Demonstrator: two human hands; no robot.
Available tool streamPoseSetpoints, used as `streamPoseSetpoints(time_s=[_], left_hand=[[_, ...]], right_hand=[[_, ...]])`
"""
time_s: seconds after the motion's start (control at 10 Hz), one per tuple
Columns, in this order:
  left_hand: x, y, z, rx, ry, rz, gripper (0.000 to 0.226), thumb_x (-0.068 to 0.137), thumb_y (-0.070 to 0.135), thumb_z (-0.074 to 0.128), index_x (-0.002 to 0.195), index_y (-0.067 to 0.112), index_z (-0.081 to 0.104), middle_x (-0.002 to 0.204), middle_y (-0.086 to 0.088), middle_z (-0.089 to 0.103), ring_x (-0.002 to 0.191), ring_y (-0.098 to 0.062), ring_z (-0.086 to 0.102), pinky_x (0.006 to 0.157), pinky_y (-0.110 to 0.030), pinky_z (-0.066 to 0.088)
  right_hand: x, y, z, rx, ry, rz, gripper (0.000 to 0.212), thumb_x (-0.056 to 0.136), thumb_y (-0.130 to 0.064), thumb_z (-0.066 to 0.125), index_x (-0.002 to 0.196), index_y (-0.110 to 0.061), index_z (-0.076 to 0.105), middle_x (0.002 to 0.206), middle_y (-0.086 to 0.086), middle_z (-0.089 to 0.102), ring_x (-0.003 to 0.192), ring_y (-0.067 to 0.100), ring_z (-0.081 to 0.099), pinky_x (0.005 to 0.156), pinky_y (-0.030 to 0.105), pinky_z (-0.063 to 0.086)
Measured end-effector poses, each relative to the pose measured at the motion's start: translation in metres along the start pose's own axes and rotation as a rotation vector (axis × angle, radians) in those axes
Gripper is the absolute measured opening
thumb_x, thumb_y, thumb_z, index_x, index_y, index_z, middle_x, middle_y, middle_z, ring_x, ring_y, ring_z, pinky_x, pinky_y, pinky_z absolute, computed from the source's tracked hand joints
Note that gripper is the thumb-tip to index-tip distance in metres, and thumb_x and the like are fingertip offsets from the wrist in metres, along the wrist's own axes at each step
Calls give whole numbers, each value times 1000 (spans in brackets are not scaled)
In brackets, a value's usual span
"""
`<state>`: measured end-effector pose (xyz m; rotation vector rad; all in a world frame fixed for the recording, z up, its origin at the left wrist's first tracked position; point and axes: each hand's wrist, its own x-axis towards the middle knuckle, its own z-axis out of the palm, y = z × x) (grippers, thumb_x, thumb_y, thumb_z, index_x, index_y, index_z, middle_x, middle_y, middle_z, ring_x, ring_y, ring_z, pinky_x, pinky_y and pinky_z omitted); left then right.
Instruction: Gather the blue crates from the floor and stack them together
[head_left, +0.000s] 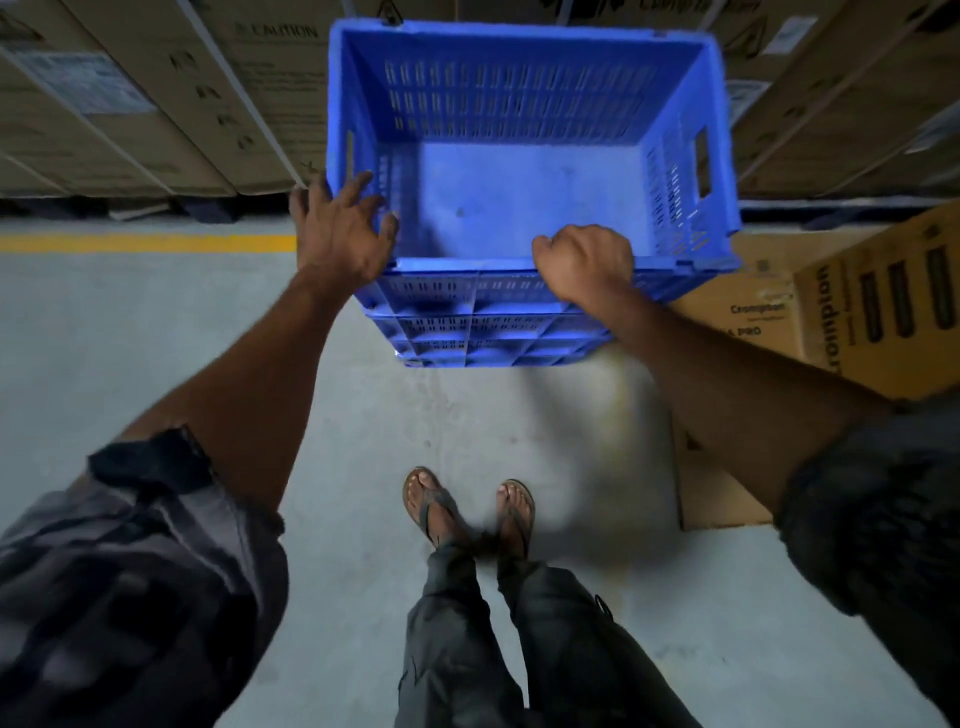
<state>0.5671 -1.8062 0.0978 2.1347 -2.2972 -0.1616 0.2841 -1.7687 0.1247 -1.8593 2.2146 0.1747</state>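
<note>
1. We have the blue crate (530, 156) up off the floor (156, 322), carried in front of the stacked cartons (156, 93).
2. Our right hand (584, 267) is clenched over the crate's near rim; our left hand (345, 234) lies spread and loose at the left near corner.
3. Risk, as we judge it: with one firm grip, the crate may tip leftward or clip the printed carton (857, 312) beside it.

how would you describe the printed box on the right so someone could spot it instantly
Start at the blue crate held in the middle. Just right of it, a brown box lies on the floor. Unlike the plain cartons behind, it shows bold "Crompton" lettering.
</note>
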Motion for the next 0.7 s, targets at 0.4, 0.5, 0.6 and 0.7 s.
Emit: streamPoseSetpoints(time_s=[0.4, 0.5, 0.6, 0.7], left_hand=[[-131, 32, -145, -197, 105, -60, 44, 93, 39, 58, 135, 29, 58, 130, -12, 64, 124, -33, 57, 105, -46, 37], [-169, 39, -182, -239, 200, -66, 44, 92, 38, 58, 135, 28, 58, 127, -10, 67, 120, -34, 58, 101, -45, 40], [-236, 58, -225, -302, 340, 29, 45, 90, 34, 59, 135, 26, 57, 131, -3, 66, 122, -33, 58, 101, -47, 42], [-281, 57, -243, -282, 419, 85, 47, 89, 32, 60, 135, 25, 58, 131, -3, 66, 121, -34, 58, 101, -48, 44]], right_hand=[[-109, 17, -122, 508, 344, -60, 33, 94, -36, 59, 77, -9, 64, 72, 9, 62, 78, 32, 64, 59, 32, 37], [-159, 17, -147, 492, 372, -133, 27, 95, -39, 58, 89, -15, 68, 84, 6, 71, 86, 30, 65, 65, 35, 45], [-243, 28, -156, 374, 522, -231, 39, 97, -50, 48, 111, -20, 68, 107, 11, 74, 105, 36, 64, 84, 43, 52], [-295, 33, -154, 379, 602, -258, 51, 99, -52, 43, 131, -16, 61, 128, 12, 67, 121, 37, 57, 100, 48, 47]])
